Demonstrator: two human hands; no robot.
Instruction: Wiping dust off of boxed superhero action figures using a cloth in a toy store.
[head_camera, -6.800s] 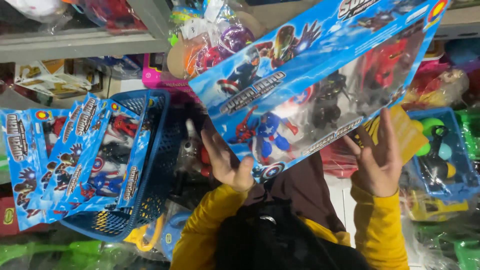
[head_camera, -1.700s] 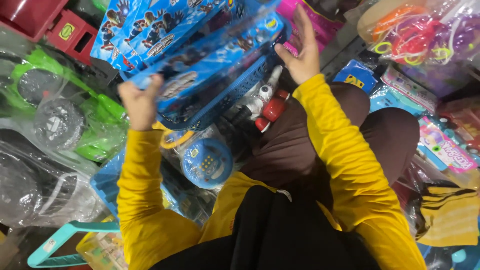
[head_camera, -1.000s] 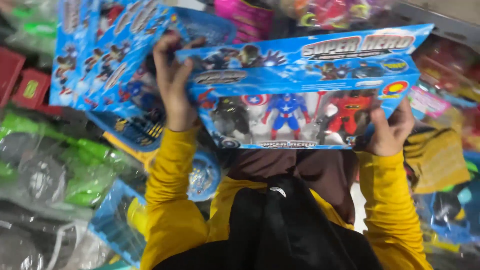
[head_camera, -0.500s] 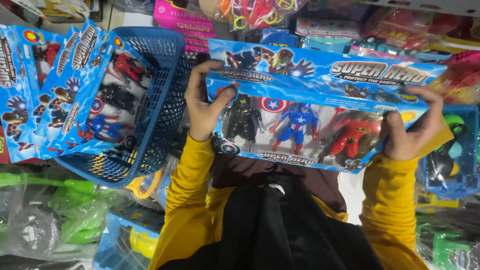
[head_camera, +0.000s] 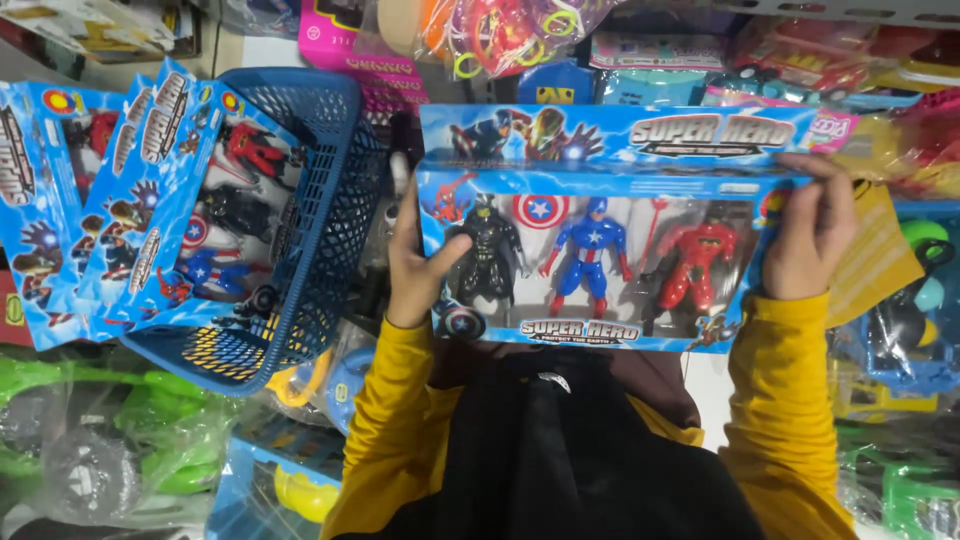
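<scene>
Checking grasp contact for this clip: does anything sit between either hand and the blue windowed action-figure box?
Nothing visible does. The left hand grips the left end of the blue windowed action-figure box, thumb across its front; the right hand clasps the right end directly.

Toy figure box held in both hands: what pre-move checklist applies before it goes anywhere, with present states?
1. Left hand grips the left end of the blue action-figure box, thumb on the front window: ok.
2. Right hand holds the right end, fingers over the top edge: ok.
3. Box held level, front facing the camera: ok.
4. All three figures seated in the window: ok.
5. Room in the blue plastic basket, already holding similar boxes: cannot tell.
6. Back of the box undamaged: cannot tell.
</scene>
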